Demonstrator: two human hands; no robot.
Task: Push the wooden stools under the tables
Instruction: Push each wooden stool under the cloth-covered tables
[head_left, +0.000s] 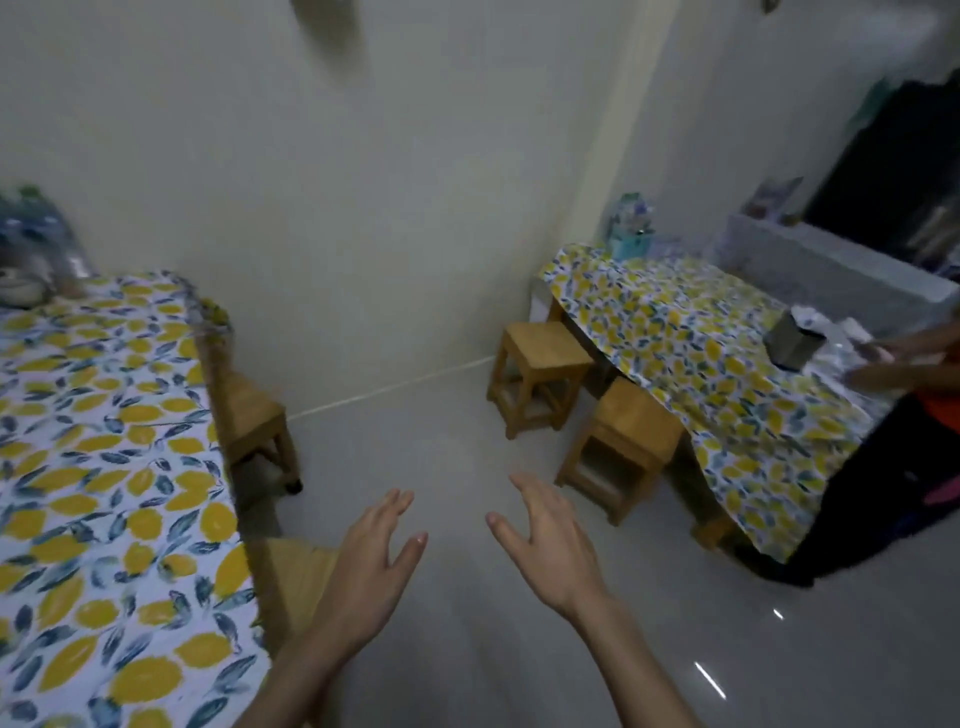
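Note:
Two tables carry lemon-print cloths: the left table (104, 467) and the right table (701, 364). One wooden stool (540, 374) stands out on the floor by the right table's far corner. A second stool (623, 447) sits partly under that table's edge. At the left table, a stool (254, 421) is partly tucked under, and another stool (296, 577) shows by its near edge, behind my left forearm. My left hand (374, 566) and my right hand (545, 540) hover open over the bare floor, touching nothing.
Another person (893, 457) in dark trousers stands at the right table, reaching over a metal box (792, 340) and small items. Bottles (631, 226) stand at the right table's far end. A bowl and a bag (31, 260) sit on the left table. Glossy tiled floor lies between the tables.

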